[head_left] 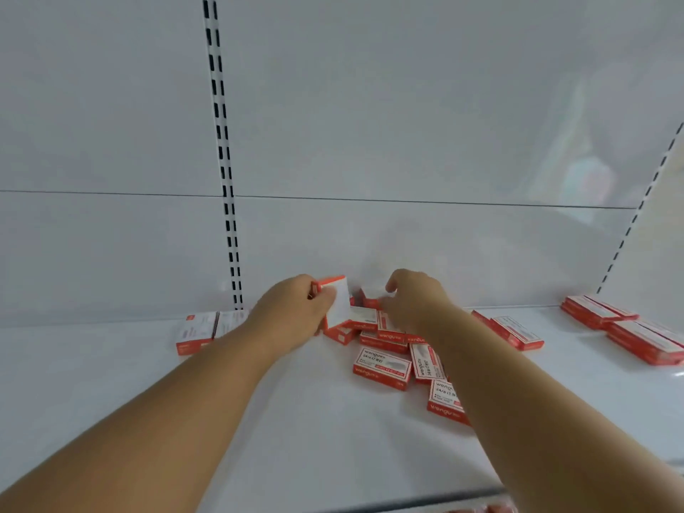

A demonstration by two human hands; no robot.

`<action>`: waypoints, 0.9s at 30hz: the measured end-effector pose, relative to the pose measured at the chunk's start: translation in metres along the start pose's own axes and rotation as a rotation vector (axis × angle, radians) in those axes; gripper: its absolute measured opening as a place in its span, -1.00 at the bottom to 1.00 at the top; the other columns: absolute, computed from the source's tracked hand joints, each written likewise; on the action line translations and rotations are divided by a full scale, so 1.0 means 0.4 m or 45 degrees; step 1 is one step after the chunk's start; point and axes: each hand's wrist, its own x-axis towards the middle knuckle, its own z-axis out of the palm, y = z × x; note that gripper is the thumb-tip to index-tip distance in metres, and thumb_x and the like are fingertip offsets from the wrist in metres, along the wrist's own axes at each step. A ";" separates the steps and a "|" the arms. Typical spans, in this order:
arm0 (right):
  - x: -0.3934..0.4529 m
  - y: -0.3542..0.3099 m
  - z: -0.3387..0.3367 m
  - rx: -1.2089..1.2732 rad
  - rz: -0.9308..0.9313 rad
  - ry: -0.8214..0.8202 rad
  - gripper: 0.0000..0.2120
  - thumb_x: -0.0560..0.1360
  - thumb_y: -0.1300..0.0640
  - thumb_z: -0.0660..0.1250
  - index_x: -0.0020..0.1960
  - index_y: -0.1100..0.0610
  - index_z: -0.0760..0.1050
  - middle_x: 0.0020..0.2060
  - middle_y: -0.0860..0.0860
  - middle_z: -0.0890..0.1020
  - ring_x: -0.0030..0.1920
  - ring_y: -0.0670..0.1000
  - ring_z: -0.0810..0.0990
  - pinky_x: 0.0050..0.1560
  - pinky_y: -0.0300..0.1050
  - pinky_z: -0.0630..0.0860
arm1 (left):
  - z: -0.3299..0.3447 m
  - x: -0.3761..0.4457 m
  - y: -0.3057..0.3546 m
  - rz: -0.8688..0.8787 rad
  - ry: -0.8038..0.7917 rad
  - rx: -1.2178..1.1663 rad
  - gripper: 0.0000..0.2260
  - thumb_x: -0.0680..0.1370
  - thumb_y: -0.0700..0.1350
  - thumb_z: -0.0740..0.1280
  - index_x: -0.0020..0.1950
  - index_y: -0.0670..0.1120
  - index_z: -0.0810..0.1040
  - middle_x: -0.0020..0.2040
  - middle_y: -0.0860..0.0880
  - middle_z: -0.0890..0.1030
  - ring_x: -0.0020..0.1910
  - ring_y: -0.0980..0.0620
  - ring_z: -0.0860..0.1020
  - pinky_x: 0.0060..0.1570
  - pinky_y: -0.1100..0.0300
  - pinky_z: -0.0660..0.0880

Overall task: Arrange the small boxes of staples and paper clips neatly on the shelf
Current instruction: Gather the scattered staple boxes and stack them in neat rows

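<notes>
The left hand (296, 309) grips a red-and-white box (338, 301), lifted and tilted above the white shelf (259, 420). The right hand (414, 298), fingers curled, reaches into the loose pile of boxes (385, 349) mid-shelf; whether it pinches one, I cannot tell. Two boxes (207, 329) stand left; flat stacks (625, 327) lie right

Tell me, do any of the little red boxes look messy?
Yes. The boxes in the middle pile lie jumbled at different angles, some overlapping. The left hand holds one box tilted above them. The boxes at far right sit in neater stacks.
</notes>
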 end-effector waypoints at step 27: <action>-0.091 -0.154 0.059 2.032 0.279 -0.038 -0.61 0.62 -0.09 0.18 -0.08 0.18 0.60 -0.50 0.07 0.53 -0.58 -0.06 0.41 -0.61 -0.21 0.32 | -0.026 -0.018 -0.026 -0.222 0.197 -1.507 -0.72 0.48 -0.40 0.34 -0.04 -0.02 0.62 -0.09 -0.11 0.69 -0.12 -0.03 0.68 -0.19 0.16 0.58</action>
